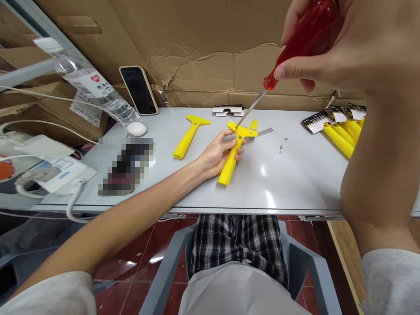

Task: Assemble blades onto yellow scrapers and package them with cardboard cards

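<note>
My left hand (pixel 219 155) is closed around the neck of a yellow scraper (pixel 229 166), whose handle points toward me. A metal blade (pixel 265 132) sticks out to the right from its head. My right hand (pixel 328 61) grips the red handle of a screwdriver (pixel 305 41), held at a slant. The screwdriver's tip meets the left part of the scraper's head; the exact contact is too small to make out. A second yellow scraper (pixel 187 140) lies to the left on the table. Several small screws (pixel 281 149) lie to the right of the blade.
The white table (pixel 256 183) backs onto cardboard (pixel 203 52). A phone (pixel 139 90), a water bottle (pixel 95 83) and a white round object (pixel 137 128) stand at the left, near a power strip (pixel 70 175) with cables. Several packaged yellow scrapers (pixel 341 139) lie at the right. Printed cards (pixel 228 110) lie at the back.
</note>
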Tool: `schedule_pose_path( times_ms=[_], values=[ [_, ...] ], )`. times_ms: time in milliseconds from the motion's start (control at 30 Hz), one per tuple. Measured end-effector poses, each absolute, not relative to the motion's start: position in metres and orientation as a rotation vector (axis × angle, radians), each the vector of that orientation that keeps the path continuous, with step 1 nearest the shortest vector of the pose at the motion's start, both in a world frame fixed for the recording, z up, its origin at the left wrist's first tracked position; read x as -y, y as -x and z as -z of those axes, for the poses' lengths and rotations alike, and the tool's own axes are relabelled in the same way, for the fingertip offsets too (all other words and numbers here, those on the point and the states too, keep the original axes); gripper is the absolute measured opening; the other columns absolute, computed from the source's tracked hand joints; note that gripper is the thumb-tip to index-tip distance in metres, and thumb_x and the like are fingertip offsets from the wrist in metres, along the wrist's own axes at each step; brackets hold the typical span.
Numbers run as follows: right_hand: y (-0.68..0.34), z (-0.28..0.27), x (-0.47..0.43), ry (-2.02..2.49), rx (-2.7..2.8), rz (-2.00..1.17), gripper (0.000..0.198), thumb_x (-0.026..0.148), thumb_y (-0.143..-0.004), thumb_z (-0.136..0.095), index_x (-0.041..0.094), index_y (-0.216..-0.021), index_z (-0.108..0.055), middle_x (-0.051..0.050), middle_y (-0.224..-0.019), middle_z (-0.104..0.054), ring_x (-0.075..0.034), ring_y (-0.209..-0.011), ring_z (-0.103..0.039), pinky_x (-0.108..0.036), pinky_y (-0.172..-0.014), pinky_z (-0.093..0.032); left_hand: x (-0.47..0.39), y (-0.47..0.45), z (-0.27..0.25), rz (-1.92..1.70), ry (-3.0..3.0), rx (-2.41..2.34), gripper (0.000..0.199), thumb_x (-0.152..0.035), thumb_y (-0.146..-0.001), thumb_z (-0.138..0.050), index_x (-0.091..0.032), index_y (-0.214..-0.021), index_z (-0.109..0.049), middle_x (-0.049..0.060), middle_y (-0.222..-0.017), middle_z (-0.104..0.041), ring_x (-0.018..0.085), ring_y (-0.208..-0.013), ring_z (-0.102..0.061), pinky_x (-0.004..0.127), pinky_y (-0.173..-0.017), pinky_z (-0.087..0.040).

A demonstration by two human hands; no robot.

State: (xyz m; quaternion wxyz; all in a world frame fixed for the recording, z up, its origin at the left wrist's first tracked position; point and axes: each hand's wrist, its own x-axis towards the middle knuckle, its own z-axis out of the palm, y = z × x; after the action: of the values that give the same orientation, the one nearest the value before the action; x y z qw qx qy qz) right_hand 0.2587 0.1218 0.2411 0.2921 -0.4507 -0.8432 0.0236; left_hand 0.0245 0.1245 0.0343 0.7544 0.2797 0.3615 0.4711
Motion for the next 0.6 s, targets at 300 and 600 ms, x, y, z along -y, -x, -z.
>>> schedule_pose_path(
  times_ms=[300, 600],
  values=[
    [-0.265, -0.236, -0.137, 1.043, 2.248, -0.133, 0.034, 0.022, -0.082, -0.1, 0.016, -0.104, -0.075, 0.007, -0.089, -0.07, 0.004, -0.072, -0.066, -0.008, -0.058, -0.042, -0.127, -0.027, -0.033, -1.058, -0.641, -0.818, 0.034, -0.006, -0.102, -0.065, -0.025, -0.127, -0.053, 0.011, -0.109, -0.08, 0.016, -0.072, -0.071, 0.023, -0.062, -0.055],
    [-0.303, -0.229, -0.128, 0.918, 2.092, -0.075, 0.032, 0.011, -0.068, -0.101, 0.017, -0.081, -0.072, 0.002, -0.086, -0.078, -0.003, -0.074, -0.067, -0.018, -0.06, -0.042, -0.133, -0.027, -0.035, -1.127, -0.747, -0.946, 0.044, -0.012, -0.095, -0.083, -0.012, -0.136, -0.067, 0.014, -0.108, -0.087, 0.015, -0.075, -0.076, 0.026, -0.071, -0.062]
  ],
)
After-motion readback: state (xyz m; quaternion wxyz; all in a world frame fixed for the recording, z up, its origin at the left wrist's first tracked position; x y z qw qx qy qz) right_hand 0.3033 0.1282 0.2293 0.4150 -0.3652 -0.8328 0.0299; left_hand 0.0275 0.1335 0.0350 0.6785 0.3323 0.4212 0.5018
